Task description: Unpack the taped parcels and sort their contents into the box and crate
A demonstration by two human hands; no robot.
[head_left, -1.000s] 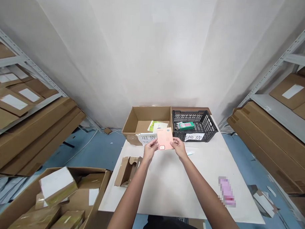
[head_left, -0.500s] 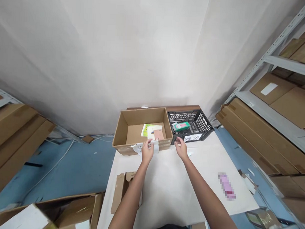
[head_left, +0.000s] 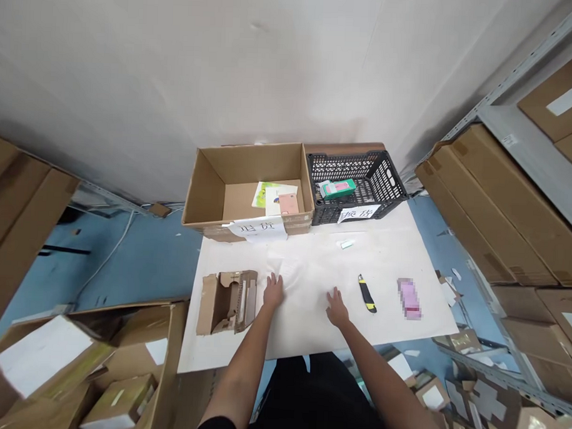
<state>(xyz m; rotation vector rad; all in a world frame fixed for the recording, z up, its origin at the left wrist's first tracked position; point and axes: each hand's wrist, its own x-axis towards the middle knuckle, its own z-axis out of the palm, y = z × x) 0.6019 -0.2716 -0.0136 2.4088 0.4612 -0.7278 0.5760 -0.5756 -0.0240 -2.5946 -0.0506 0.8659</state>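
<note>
My left hand (head_left: 274, 291) rests on the white tabletop with its fingers apart, holding nothing. Just left of it lies a torn-open small cardboard box (head_left: 216, 299). Beyond its fingertips is a faint crinkled patch (head_left: 286, 269), maybe clear film; I cannot tell. My right hand (head_left: 338, 309) is also open and low over the white surface, its fingers spread. To its right are a black and yellow utility knife (head_left: 367, 294) and a pink item (head_left: 409, 299), which is blurred out. A small green and white slip (head_left: 346, 244) lies farther back.
At the back stands a large open carton (head_left: 208, 227) with a paper sign, booklets and a pink card inside. Beside it, a black plastic crate (head_left: 392, 206) holds a green and pink box (head_left: 338, 189). A parcel-filled carton (head_left: 177, 336) is at lower left; shelves (head_left: 517, 160) stand right.
Both hands have drawn back from the fronts of the carton and crate to the middle of the table. The view has tilted down, and the utility knife now shows.
</note>
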